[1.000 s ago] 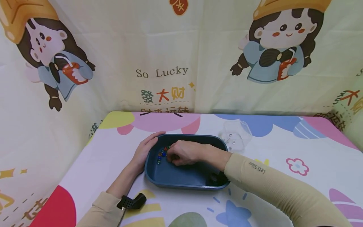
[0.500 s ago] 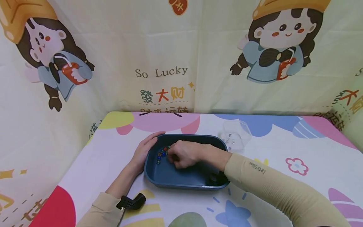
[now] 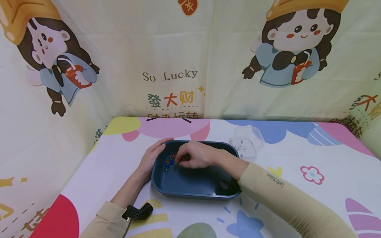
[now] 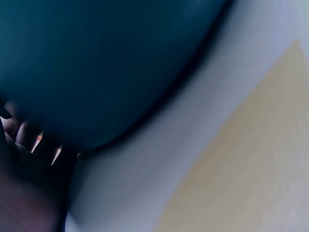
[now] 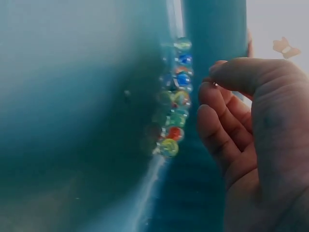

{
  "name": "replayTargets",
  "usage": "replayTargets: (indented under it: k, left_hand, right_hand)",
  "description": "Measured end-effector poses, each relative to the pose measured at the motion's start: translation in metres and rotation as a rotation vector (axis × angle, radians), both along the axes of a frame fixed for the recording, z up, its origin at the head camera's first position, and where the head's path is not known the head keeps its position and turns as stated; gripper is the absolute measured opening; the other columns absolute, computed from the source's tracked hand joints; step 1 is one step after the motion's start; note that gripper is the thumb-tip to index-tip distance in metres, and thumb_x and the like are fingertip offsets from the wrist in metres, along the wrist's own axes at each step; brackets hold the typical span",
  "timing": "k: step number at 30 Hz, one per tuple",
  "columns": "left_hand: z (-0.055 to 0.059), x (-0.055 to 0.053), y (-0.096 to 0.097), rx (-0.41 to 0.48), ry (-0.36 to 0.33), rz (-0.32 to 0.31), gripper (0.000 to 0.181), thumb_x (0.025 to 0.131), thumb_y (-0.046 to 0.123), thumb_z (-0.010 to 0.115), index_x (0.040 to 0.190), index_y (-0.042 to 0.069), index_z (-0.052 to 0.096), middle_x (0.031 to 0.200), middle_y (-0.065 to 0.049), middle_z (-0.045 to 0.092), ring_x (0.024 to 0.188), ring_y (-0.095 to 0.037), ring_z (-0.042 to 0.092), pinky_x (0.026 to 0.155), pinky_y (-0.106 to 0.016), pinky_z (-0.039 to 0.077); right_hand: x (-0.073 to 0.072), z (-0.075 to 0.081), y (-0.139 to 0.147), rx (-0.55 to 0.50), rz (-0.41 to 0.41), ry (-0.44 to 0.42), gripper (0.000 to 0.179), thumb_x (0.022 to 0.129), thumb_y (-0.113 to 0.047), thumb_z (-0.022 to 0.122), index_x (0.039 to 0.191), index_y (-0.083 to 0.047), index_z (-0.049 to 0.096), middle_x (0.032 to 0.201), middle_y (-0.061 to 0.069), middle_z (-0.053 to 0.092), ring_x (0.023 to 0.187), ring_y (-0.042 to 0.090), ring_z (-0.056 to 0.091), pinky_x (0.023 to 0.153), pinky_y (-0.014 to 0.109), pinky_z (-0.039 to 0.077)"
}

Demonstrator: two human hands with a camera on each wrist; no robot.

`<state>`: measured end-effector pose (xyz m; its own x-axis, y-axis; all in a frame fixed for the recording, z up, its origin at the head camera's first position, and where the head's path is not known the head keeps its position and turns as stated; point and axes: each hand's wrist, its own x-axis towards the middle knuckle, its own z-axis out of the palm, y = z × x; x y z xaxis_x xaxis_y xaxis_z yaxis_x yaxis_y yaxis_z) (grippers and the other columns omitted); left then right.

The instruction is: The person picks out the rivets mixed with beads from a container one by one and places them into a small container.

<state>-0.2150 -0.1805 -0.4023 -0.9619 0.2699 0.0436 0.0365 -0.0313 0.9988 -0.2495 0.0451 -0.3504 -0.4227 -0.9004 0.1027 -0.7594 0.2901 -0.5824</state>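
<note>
A dark blue tray (image 3: 196,192) stands on the table, with several coloured glass marbles (image 3: 168,163) gathered near its left end. My left hand (image 3: 148,160) holds the tray at its far left corner, the fingers lying along the outside wall; the left wrist view shows them only dimly beside the tray wall (image 4: 96,72). Over the tray is my right hand (image 3: 197,154), just right of the marbles. In the right wrist view this hand (image 5: 236,111) has curled fingers, thumb against index fingertip. A tiny glint shows there, but no marble is visible in it. The marbles (image 5: 177,96) are apart from it.
A clear plastic box (image 3: 247,143) with small shiny bits stands behind the tray's right end. A dark shape (image 3: 226,187) shows at the tray's front right, by the right wrist. Behind the table (image 3: 285,198) hangs a printed cloth (image 3: 178,39).
My right hand has risen a little and moved toward the tray's far side, with its thumb and index finger now more plainly visible. The left hand and the tray stay put.
</note>
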Motion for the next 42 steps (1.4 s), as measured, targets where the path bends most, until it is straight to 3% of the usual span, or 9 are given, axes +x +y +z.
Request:
replayTargets:
  k: [17, 27, 42]
  left_hand:
    - [-0.001, -0.001, 0.000, 0.022, -0.001, -0.009, 0.047, 0.111, 0.028, 0.037, 0.149, 0.004, 0.046, 0.144, -0.020, 0.052, 0.127, -0.033, 0.054, 0.101, -0.034, 0.049]
    - [-0.001, -0.001, 0.001, 0.011, 0.001, 0.001, 0.044, 0.110, 0.028, 0.039, 0.148, 0.007, 0.049, 0.144, -0.016, 0.054, 0.129, -0.032, 0.053, 0.102, -0.036, 0.048]
    - [-0.001, -0.001, 0.001, 0.002, 0.013, 0.021, 0.044, 0.110, 0.025, 0.038, 0.147, 0.005, 0.049, 0.146, -0.015, 0.052, 0.132, -0.029, 0.050, 0.108, -0.039, 0.043]
  right_hand:
    - [0.002, 0.013, 0.009, -0.219, -0.123, 0.034, 0.010, 0.092, -0.005, 0.073, 0.102, -0.004, 0.075, 0.093, -0.001, 0.069, 0.076, 0.005, 0.058, 0.074, 0.024, 0.055]
    - [-0.001, 0.024, 0.018, -0.357, -0.153, 0.106, 0.011, 0.089, 0.000, 0.074, 0.100, -0.001, 0.074, 0.092, 0.003, 0.073, 0.071, 0.008, 0.061, 0.067, 0.026, 0.055]
    - [-0.001, 0.043, 0.035, -0.369, -0.209, 0.168, 0.012, 0.086, 0.001, 0.076, 0.097, -0.003, 0.075, 0.086, -0.003, 0.070, 0.069, 0.008, 0.060, 0.064, 0.028, 0.055]
